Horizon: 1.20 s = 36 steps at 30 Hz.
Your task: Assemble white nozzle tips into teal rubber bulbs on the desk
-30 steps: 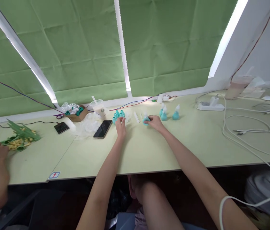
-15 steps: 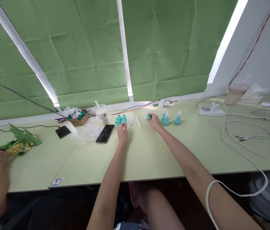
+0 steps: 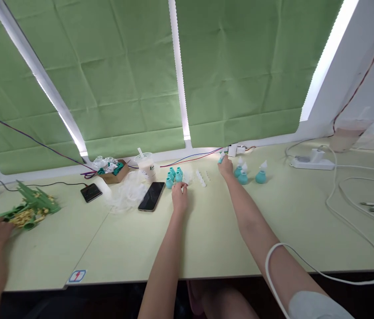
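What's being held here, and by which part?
The right hand holds a white-tipped teal piece by its teal body; the left hand's hold cannot be told.

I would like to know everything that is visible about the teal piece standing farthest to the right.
The teal piece has a squat, rounded body narrowing upward, with a whitish pointed tip on top. It looks like plastic; the tip seems slightly translucent. It stands upright on the pale table, to the right of two similar pieces and apart from them. Only the table appears to touch it.
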Each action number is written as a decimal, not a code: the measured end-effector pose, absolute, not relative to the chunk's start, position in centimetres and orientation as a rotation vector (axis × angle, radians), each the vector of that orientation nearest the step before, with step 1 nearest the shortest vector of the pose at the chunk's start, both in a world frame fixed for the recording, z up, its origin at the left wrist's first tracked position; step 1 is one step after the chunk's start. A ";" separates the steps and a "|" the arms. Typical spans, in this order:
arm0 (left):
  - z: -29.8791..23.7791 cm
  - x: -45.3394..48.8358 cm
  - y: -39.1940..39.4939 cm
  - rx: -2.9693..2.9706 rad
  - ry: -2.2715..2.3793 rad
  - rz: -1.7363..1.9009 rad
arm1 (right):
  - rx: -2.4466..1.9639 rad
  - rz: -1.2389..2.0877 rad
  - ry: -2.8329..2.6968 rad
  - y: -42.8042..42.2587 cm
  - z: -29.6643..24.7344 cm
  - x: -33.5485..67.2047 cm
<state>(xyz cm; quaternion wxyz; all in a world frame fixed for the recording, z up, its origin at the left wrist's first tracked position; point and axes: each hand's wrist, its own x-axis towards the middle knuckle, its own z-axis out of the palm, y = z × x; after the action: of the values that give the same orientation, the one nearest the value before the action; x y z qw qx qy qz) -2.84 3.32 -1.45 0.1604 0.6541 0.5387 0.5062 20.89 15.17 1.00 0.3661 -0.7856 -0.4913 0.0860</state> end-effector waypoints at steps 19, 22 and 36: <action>-1.7 -3.0 3.5 1.870 1.526 1.468 | -1.629 -0.317 -1.464 12.0 6.9 18.2; -1.6 -3.1 3.6 1.842 1.526 1.484 | -1.603 -0.477 -1.624 10.4 11.9 19.9; -1.6 -3.4 3.5 1.904 1.498 1.485 | -2.544 0.432 -1.793 12.5 11.6 28.5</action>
<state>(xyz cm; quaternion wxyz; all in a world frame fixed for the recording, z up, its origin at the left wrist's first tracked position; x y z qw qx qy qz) -3.39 3.52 -1.57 0.1493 0.6626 0.5211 0.5169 28.51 12.53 11.63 -0.0006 -0.8096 -0.5706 0.1374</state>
